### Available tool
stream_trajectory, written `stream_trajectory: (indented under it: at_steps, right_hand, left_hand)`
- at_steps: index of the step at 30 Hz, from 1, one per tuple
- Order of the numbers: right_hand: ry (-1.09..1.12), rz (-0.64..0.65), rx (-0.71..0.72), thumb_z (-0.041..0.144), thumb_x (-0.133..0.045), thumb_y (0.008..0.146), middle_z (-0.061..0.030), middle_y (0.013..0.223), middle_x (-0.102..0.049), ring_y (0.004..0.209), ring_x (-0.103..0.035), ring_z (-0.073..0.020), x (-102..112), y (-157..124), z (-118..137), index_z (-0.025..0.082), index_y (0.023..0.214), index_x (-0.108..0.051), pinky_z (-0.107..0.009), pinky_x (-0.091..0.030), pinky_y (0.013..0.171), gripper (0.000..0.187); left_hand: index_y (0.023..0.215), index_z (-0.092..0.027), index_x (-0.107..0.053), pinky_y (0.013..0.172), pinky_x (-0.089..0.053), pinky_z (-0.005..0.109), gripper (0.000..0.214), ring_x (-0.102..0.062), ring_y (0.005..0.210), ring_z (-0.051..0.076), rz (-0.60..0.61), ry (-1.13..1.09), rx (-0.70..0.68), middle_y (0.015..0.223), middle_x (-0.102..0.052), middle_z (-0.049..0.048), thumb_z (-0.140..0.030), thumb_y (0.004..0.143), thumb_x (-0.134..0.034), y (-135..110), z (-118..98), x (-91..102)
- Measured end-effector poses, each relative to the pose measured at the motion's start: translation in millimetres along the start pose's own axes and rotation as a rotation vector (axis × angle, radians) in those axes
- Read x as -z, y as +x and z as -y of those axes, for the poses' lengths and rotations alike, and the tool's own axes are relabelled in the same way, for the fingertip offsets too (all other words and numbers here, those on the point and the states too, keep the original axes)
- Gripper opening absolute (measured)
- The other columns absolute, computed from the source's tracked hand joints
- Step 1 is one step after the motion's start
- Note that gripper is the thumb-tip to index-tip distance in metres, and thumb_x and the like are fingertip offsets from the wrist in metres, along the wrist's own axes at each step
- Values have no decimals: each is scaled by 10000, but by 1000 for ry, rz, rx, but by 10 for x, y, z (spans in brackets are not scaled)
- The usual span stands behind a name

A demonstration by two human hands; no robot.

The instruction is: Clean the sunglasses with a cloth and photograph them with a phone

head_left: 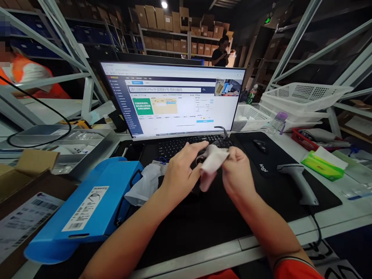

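Both my hands meet above the black desk mat [203, 221], just in front of the keyboard [186, 144]. My left hand [180, 170] and my right hand [236, 172] both pinch a small white pouch [212, 161] with a dark item partly wrapped inside it; the item is mostly hidden. Crumpled white wrapping [147, 185] lies left of my left hand. A blue box with a barcode label [87, 209] rests at the left. Behind the keyboard a monitor [174, 99] shows a form.
A grey barcode scanner [299, 182] and a black mouse [260, 145] lie on the right of the mat. White baskets [302, 97] stack at the back right. A cardboard box [26, 186] sits far left. People stand in the background among the shelving.
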State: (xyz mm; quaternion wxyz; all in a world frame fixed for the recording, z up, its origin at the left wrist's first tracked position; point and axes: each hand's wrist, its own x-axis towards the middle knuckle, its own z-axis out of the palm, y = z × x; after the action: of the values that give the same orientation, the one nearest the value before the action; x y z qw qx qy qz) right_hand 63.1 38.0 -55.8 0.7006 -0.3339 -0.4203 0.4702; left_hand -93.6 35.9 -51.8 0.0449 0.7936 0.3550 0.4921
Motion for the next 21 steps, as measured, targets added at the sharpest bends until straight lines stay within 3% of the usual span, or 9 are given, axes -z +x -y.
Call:
stream_trajectory:
  at_steps: [3, 6, 10, 14, 15, 17, 19, 21]
  right_hand:
    - [116, 10, -177, 212, -869, 513, 58, 612, -517, 576, -450, -94, 95, 226, 118, 208, 599, -447, -234, -417, 577, 431]
    - [15, 108, -187, 238, -897, 513, 59, 597, -501, 571, -435, -92, 234, 377, 231, 204, 594, -462, -229, -401, 568, 444]
    - [-416, 302, -30, 172, -807, 595, 74, 518, -343, 517, -284, -72, 563, 447, 530, 211, 532, -320, -218, -233, 492, 492]
    - [-793, 41, 337, 124, -717, 664, 66, 542, -336, 524, -255, -86, 850, 403, 845, 215, 561, -378, -256, -167, 490, 365]
    - [-824, 8, 410, 106, -694, 677, 61, 559, -347, 533, -271, -93, 860, 372, 875, 216, 577, -399, -262, -182, 499, 330]
    - [-857, 70, 509, 75, -633, 687, 46, 589, -377, 559, -319, -107, 792, 295, 857, 217, 591, -414, -268, -232, 528, 278]
    - [-892, 220, 552, 66, -587, 677, 29, 607, -421, 587, -369, -117, 646, 217, 757, 211, 579, -394, -267, -283, 563, 261]
    - [-927, 371, 480, 68, -568, 668, 26, 602, -450, 586, -405, -120, 497, 163, 624, 211, 583, -365, -253, -300, 560, 263]
  left_hand:
    - [1375, -227, -571, 1209, -381, 455, 491, -609, 1292, 215, 42, 9, 9, 1387, -657, 55, -120, 903, -493, 9, -30, -30]
    - [1367, -224, -589, 1228, -349, 477, 500, -608, 1294, 217, 67, 7, 18, 1385, -659, 44, -107, 888, -499, 25, -8, 2]
    - [1326, -233, -637, 1217, -372, 468, 466, -623, 1271, 224, 108, -1, 106, 1353, -681, 24, -128, 877, -566, 59, 40, 147]
    - [1295, -245, -659, 1219, -362, 488, 436, -639, 1244, 226, 154, 0, 155, 1321, -699, 18, -132, 883, -577, 97, 38, 259]
    - [1298, -243, -656, 1233, -333, 500, 431, -633, 1252, 226, 182, 3, 147, 1331, -693, 20, -135, 889, -574, 102, 34, 269]
    - [1315, -237, -642, 1250, -291, 515, 430, -615, 1276, 228, 243, 17, 116, 1357, -677, 28, -138, 904, -563, 103, 26, 269]
    - [1333, -234, -628, 1243, -307, 508, 443, -598, 1297, 227, 290, 31, 70, 1374, -666, 35, -128, 911, -548, 92, 24, 247]
    - [1316, -220, -643, 1218, -361, 476, 446, -613, 1275, 227, 291, 42, 37, 1350, -682, 42, -108, 892, -561, 77, 35, 212]
